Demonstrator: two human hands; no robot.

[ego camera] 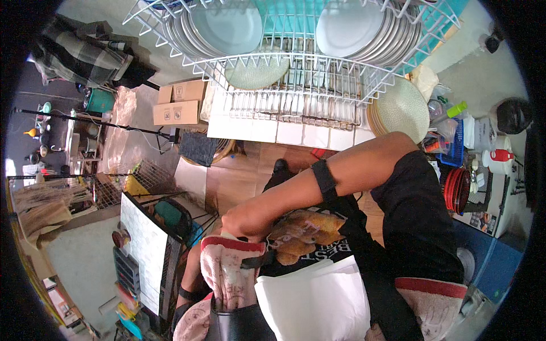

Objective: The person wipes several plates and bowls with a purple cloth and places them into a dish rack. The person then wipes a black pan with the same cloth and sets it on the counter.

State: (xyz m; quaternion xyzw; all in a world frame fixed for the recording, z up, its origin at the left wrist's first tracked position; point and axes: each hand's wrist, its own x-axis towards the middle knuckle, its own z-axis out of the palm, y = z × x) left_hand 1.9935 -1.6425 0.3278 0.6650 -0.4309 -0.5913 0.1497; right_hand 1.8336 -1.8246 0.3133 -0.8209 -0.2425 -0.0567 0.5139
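Note:
My right forearm, with a black strap near the elbow, crosses in front of me to the left. At its end my right hand (245, 221) is bent at the wrist with its fingers hidden, beside the red-edged end of a pink patterned towel (228, 273). Whether the fingers hold anything is not visible. My left forearm rises at the lower left with another black strap, and its hand is hidden behind the towel and my right hand. Folded white sheets (315, 298), paper or cloth, lie below a black printed fabric (307, 238) with bear pictures and lettering.
Ahead, a white wire rack (290, 59) holds stacked plates (226, 25) above a white tiled counter (256, 130). Textured plates (401, 108) lean at its right end. A cardboard box (177, 111) is left of it; a mesh-sided table (143, 255) is nearer. Red plates (452, 192) stand right.

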